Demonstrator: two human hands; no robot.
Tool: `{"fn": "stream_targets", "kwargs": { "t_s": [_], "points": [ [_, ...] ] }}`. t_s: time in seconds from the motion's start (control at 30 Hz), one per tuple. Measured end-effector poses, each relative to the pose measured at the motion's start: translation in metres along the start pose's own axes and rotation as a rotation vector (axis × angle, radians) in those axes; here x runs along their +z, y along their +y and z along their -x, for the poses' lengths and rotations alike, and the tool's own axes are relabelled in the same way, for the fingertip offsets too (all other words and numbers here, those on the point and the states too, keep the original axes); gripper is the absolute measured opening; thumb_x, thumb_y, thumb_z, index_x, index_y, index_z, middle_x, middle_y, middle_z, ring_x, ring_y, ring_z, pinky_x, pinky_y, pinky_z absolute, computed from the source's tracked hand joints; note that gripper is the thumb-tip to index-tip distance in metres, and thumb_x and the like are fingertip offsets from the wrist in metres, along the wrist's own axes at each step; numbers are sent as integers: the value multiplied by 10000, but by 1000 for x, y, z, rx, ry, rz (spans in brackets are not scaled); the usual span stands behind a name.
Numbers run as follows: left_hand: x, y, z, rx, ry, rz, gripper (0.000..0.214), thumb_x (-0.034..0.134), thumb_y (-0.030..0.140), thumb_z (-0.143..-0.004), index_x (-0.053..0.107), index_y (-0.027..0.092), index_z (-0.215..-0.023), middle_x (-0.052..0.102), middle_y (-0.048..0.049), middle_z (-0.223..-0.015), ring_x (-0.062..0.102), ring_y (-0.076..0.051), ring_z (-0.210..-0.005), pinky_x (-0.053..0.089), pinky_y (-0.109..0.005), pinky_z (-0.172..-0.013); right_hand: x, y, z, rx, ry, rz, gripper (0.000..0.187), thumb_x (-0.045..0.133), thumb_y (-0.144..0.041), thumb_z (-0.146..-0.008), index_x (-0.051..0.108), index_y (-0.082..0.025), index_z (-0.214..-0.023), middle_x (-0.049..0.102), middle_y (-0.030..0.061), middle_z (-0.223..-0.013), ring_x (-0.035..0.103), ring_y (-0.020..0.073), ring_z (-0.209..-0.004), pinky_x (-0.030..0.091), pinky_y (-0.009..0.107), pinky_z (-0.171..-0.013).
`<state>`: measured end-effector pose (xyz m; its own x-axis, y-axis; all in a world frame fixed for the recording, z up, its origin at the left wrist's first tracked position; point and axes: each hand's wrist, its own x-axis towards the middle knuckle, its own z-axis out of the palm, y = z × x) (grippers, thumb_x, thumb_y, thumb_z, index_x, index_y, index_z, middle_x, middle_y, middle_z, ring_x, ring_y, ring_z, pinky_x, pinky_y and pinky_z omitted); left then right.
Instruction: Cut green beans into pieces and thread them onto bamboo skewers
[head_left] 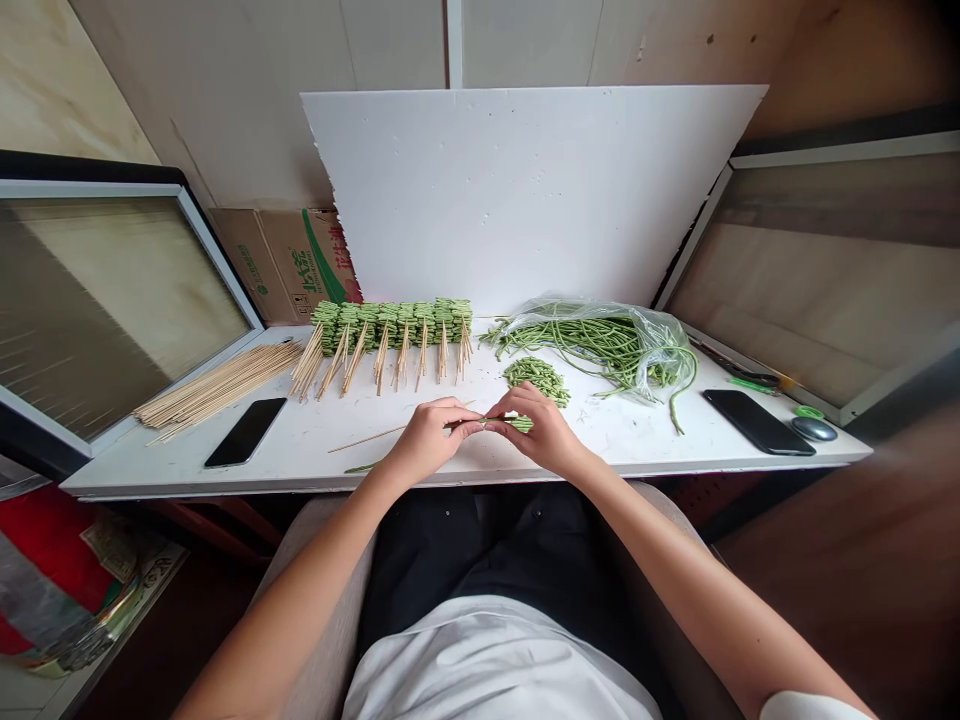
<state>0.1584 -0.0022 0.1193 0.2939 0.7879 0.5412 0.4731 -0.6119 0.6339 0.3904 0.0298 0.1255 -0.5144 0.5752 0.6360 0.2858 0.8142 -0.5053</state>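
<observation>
My left hand [431, 437] and my right hand [541, 428] meet fingertip to fingertip above the front of the white table. Both are closed in a pinch around a small piece of green bean [484, 420], mostly hidden by the fingers. Cut bean pieces [520, 424] show under my right hand, and a heap of cut beans [538, 377] lies just beyond it. A thin wooden skewer [366, 439] lies left of my left hand, with a bean length [361, 468] near the table edge.
Stacked skewered beans [390, 325] line the back, sticks toward me. Loose skewers [221, 385] and a phone [246, 432] lie left. At right are a plastic bag of long beans [600, 340], another phone [757, 421] and a computer mouse [814, 429]. A white board [525, 190] stands behind.
</observation>
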Motion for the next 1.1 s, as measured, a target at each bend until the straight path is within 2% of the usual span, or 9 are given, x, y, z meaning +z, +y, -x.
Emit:
{"fn": "stream_targets", "kwargs": {
  "t_s": [0.1, 0.2, 0.37, 0.5, 0.7, 0.77, 0.87, 0.97, 1.1],
  "points": [
    [0, 4, 0, 24, 6, -7, 204, 699, 346, -1001, 837, 206, -1057, 784, -99, -965, 713, -207, -841, 542, -323, -773, 5, -4, 1, 25, 70, -29, 205, 676, -449, -1015, 742, -267, -949, 740, 72, -894, 605, 258, -890, 495, 435, -860],
    [2, 6, 1, 66, -6, -50, 169, 670, 245, -998, 832, 213, -960, 776, -77, -895, 693, -200, -807, 520, -332, -781, 10, -6, 3, 32, 84, -72, 215, 671, -423, -1013, 717, -265, -875, 724, 63, -854, 591, 259, -880, 484, 440, -865],
    [5, 6, 2, 125, -23, -137, 240, 633, 118, -949, 797, 231, -815, 791, -38, -851, 683, -199, -800, 471, -387, -895, 16, -3, 5, 59, 29, -185, 231, 684, -416, -999, 722, -254, -838, 718, 63, -835, 587, 258, -896, 472, 440, -895],
    [4, 8, 2, 158, -47, -114, 262, 623, 59, -894, 763, 225, -746, 798, -11, -833, 688, -178, -759, 447, -390, -907, 19, 3, 6, 94, -19, -297, 286, 702, -492, -981, 727, -250, -830, 707, 64, -831, 586, 255, -909, 478, 413, -867],
    [-5, 5, 1, 168, -49, -183, 267, 630, 54, -905, 786, 231, -780, 797, -4, -831, 689, -171, -744, 430, -393, -916, 15, -2, 4, 74, -99, -368, 375, 669, -561, -992, 709, -241, -800, 704, 58, -820, 607, 234, -867, 487, 402, -866],
    [-12, 6, -1, 159, 1, -233, 234, 657, 106, -942, 802, 235, -812, 798, -15, -839, 687, -180, -756, 431, -398, -915, 10, -6, 2, 68, -78, -308, 341, 694, -540, -984, 734, -245, -817, 721, 64, -836, 615, 238, -882, 491, 399, -854],
    [-30, 13, -4, 181, 143, -285, 151, 693, 197, -981, 831, 241, -939, 804, -41, -905, 701, -195, -815, 459, -391, -900, -1, 3, 0, 66, 63, -100, 301, 724, -534, -963, 791, -252, -884, 739, 85, -889, 618, 266, -933, 493, 421, -859],
    [-55, 23, -7, 250, 281, -338, 132, 713, 233, -983, 836, 228, -1031, 796, -61, -942, 702, -199, -843, 498, -369, -850, -12, 35, 2, 88, 138, 164, 330, 727, -548, -953, 835, -237, -922, 711, 112, -885, 587, 298, -934, 488, 464, -873],
    [-100, 33, -4, 241, 480, -421, 169, 690, 265, -1005, 835, 220, -1080, 773, -66, -974, 700, -187, -863, 533, -320, -796, -11, 85, 12, 246, 73, 326, 363, 630, -481, -1022, 841, -208, -910, 688, 119, -828, 574, 303, -863, 489, 486, -846]
  ]
}}
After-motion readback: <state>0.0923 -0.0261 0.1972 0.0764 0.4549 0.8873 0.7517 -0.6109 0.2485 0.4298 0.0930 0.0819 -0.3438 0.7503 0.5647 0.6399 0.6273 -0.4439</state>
